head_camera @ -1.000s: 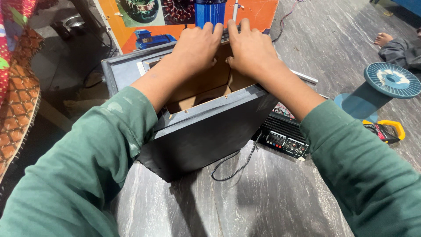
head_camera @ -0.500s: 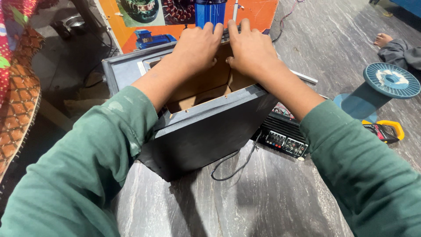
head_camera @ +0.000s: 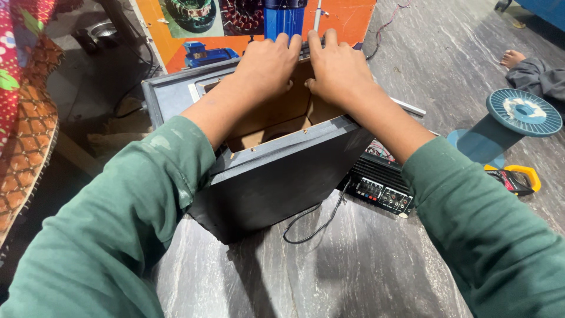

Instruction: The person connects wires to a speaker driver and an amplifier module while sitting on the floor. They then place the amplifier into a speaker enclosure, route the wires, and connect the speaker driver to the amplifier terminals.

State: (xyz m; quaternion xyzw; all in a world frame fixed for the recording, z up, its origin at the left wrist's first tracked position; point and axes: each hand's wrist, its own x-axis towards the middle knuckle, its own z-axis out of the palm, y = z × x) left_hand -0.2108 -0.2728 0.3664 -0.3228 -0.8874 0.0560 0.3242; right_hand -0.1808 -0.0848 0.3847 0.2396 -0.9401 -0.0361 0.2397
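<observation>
A dark grey wooden box point(head_camera: 282, 176), open on top with a bare wood inside, stands tilted on the marble floor. Both my arms in green sleeves reach over it. My left hand point(head_camera: 268, 62) lies flat on the box's far wall, fingers curled over its top edge. My right hand point(head_camera: 335, 68) presses beside it on the same far edge, fingers bent over the rim. What the fingertips touch behind the edge is hidden.
A black amplifier unit point(head_camera: 382, 188) with a thin black cable point(head_camera: 312, 224) lies right of the box. A blue wire spool point(head_camera: 512, 118) and a yellow-black clamp meter point(head_camera: 518, 179) sit farther right. An orange poster point(head_camera: 235, 23) leans at the back. Another person's foot point(head_camera: 511, 58) shows top right.
Almost nothing has moved. Both hands stay on the box's far edge, with the right fingers shifted slightly.
</observation>
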